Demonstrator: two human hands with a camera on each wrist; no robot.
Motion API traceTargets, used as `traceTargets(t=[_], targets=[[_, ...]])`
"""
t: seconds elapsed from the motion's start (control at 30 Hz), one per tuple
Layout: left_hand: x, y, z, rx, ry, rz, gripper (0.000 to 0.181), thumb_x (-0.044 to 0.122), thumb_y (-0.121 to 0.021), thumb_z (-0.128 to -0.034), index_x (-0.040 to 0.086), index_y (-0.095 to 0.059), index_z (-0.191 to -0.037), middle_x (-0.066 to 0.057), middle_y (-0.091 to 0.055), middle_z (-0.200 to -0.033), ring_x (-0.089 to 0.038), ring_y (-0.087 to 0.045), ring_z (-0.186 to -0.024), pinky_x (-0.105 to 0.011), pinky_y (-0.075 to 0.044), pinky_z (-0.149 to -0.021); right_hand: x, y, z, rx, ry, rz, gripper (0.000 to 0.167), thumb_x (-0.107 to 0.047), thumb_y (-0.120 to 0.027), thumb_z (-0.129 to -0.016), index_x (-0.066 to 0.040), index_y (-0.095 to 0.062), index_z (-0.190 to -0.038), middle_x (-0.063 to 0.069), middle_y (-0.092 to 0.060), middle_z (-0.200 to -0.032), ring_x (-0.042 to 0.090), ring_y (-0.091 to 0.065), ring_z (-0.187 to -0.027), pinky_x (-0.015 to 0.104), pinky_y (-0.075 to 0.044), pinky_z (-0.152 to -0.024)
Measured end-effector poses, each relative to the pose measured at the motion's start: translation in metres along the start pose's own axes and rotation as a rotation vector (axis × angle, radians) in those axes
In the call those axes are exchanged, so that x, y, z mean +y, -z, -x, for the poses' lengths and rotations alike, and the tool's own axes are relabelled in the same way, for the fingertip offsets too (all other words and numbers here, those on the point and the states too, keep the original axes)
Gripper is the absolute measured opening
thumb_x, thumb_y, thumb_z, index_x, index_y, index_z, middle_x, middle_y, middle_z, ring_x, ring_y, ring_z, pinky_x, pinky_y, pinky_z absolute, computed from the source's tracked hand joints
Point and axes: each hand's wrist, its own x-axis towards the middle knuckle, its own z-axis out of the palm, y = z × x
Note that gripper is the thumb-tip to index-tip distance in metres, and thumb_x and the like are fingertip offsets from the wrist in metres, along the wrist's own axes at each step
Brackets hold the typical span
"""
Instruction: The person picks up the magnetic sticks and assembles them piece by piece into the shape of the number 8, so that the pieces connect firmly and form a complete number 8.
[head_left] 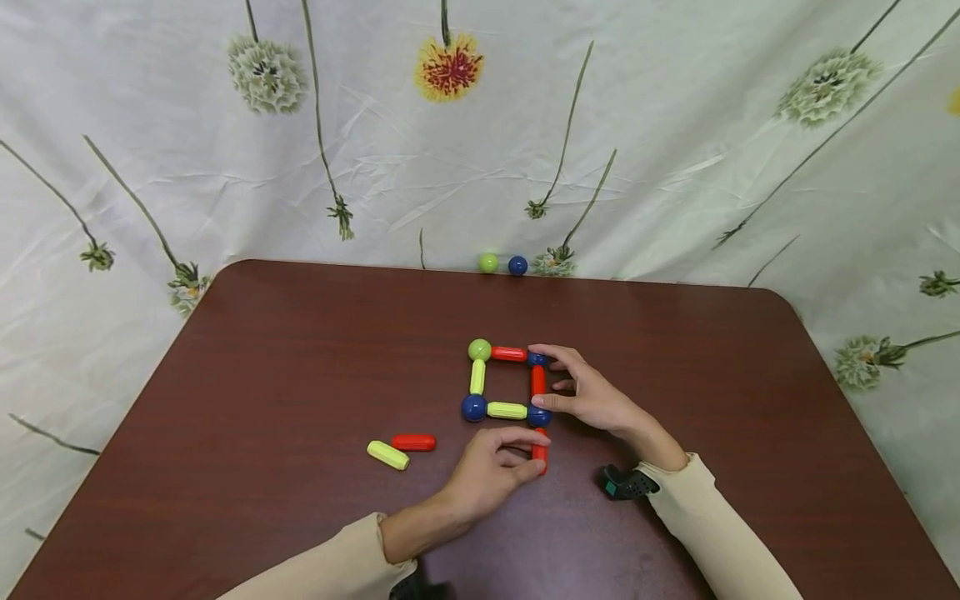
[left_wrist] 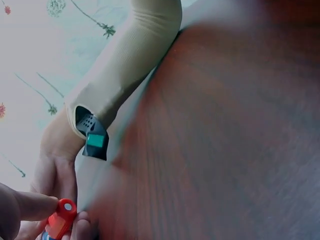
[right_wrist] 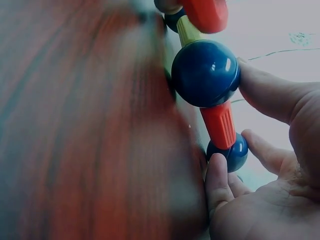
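Observation:
A square of rods and balls lies on the table. Its corners are a green ball (head_left: 480, 350) and three blue balls; two sides are yellow-green rods (head_left: 507, 411), two are red rods (head_left: 510, 354). My right hand (head_left: 592, 400) holds the square's right side, thumb against the near blue ball (right_wrist: 205, 72), other fingers around the far blue ball (right_wrist: 235, 155). Between thumb and fingers, my left hand (head_left: 491, 471) pinches a separate red rod (left_wrist: 61, 220), its pale round end showing. The rod points at the near right ball; a narrow gap appears in the right wrist view.
To the left lie a loose red rod (head_left: 414, 442) and a loose yellow-green rod (head_left: 387, 455), close together. A green ball (head_left: 488, 263) and a blue ball (head_left: 517, 266) sit at the far edge of the brown table (head_left: 300, 358). Behind hangs a flowered cloth (head_left: 375, 150).

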Motion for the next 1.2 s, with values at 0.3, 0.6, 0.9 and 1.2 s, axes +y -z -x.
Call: traceTargets(t=[0.3, 0.6, 0.9, 1.2], targets=[[0.0028, -0.0001, -0.0064, -0.007, -0.029, -0.040, 0.027, 0.003, -0.075, -0.0879, 0.003, -0.072, -0.115, -0.011, -0.069, -0.103, -0.011, -0.069, -0.074, -0.020, -0.049, -0.060, -0.0004, 0.0005, 0.0009, -0.005, -0.006, -0.007, 0.070, -0.017, -0.075, -0.091, -0.019, -0.041, -0.152, 0.015, -0.035, -0.149, 0.036, -0.040, -0.130, 0.052, -0.042, -0.105], [0.0049, 0.0006, -0.0073, -0.019, -0.063, -0.127, 0.026, 0.003, -0.074, -0.0873, 0.004, -0.071, -0.113, -0.010, -0.066, -0.102, -0.012, -0.069, -0.075, -0.020, -0.049, -0.060, -0.0001, 0.0006, 0.0011, -0.006, -0.002, -0.007, 0.071, -0.016, -0.076, -0.090, -0.020, -0.040, -0.152, 0.016, -0.036, -0.148, 0.036, -0.041, -0.130, 0.053, -0.042, -0.106], [0.0080, 0.0030, -0.0065, -0.046, -0.119, -0.326, 0.022, 0.005, -0.073, -0.0879, 0.006, -0.071, -0.110, -0.010, -0.061, -0.101, -0.013, -0.066, -0.074, -0.023, -0.049, -0.065, 0.0010, -0.0003, 0.0008, -0.010, 0.002, -0.012, 0.070, -0.016, -0.075, -0.091, -0.019, -0.041, -0.152, 0.016, -0.036, -0.148, 0.036, -0.040, -0.130, 0.052, -0.042, -0.106], [0.0051, 0.0023, -0.0081, -0.033, -0.149, -0.404, 0.021, 0.006, -0.074, -0.0871, 0.009, -0.072, -0.108, -0.005, -0.058, -0.095, -0.011, -0.061, -0.078, -0.030, -0.046, -0.077, 0.0021, 0.0000, 0.0003, -0.009, 0.003, -0.004, 0.070, -0.017, -0.075, -0.091, -0.020, -0.041, -0.152, 0.016, -0.036, -0.147, 0.036, -0.040, -0.129, 0.053, -0.042, -0.106]])
